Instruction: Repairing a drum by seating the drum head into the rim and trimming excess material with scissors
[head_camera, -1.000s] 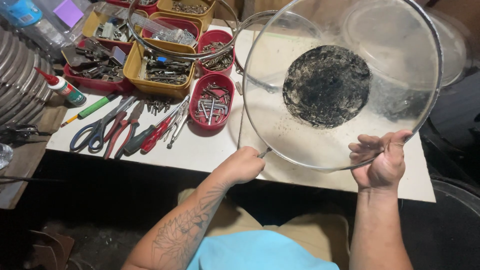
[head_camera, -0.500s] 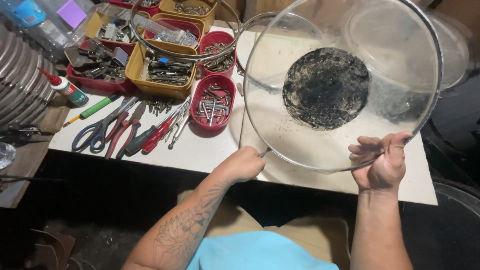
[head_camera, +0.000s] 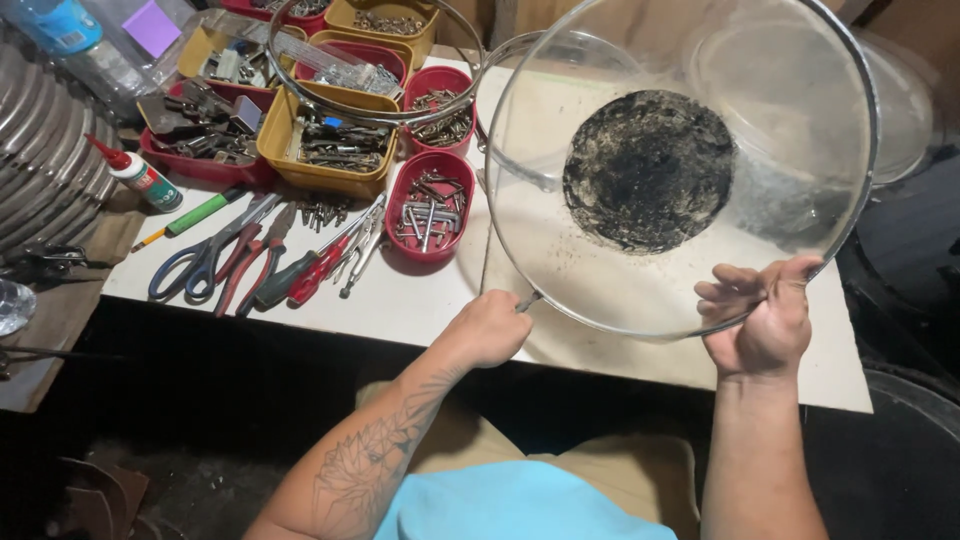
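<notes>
A large clear glass lid (head_camera: 690, 170) with a metal rim and a blackened round patch (head_camera: 648, 170) at its centre is held tilted above the white tabletop (head_camera: 420, 300). The right hand (head_camera: 765, 320) clenches its lower rim; the left hand (head_camera: 492, 328) grips a thin tool against the edge. With so little of the rim gripped, the glass could probably slip and strike the red tray of screws (head_camera: 430, 205) nearby.

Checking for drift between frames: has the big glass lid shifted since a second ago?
No. The glass lid sits at the same spot against the red screw tray, gripped by both hands.
</notes>
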